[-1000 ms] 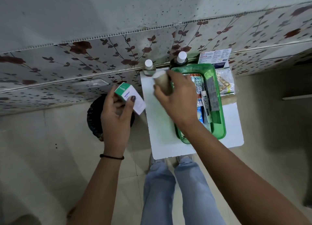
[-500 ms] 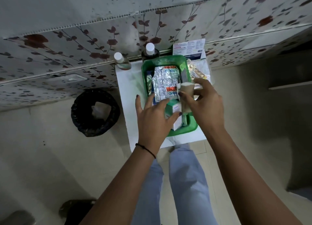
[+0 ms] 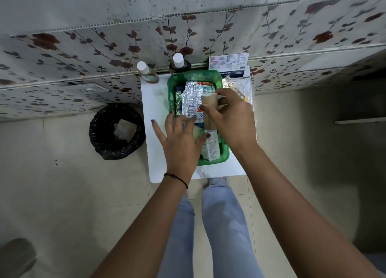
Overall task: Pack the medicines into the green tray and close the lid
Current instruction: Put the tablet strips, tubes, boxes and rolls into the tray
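Note:
The green tray (image 3: 171, 89) stands on a small white table (image 3: 154, 110) against the wall. Silver foil blister strips (image 3: 191, 98) fill its far half. A white and green medicine box (image 3: 212, 149) lies in its near end. My left hand (image 3: 179, 144) rests over the tray's near left corner with fingers spread and the thumb touching the box. My right hand (image 3: 229, 119) hovers over the tray's right side and grips a beige bandage roll (image 3: 208, 110) just above the strips.
Two white-capped bottles, one at the left (image 3: 144, 71) and one at the tray's far edge (image 3: 179, 62), stand at the table's back. A printed medicine carton (image 3: 229, 64) and bagged blister packs (image 3: 242, 85) lie right of the tray. A black bin (image 3: 117, 131) sits on the floor at the left.
My left hand carried the white and green box from the left into the tray and has spread its fingers over it. My right hand still holds the roll, now over the strips.

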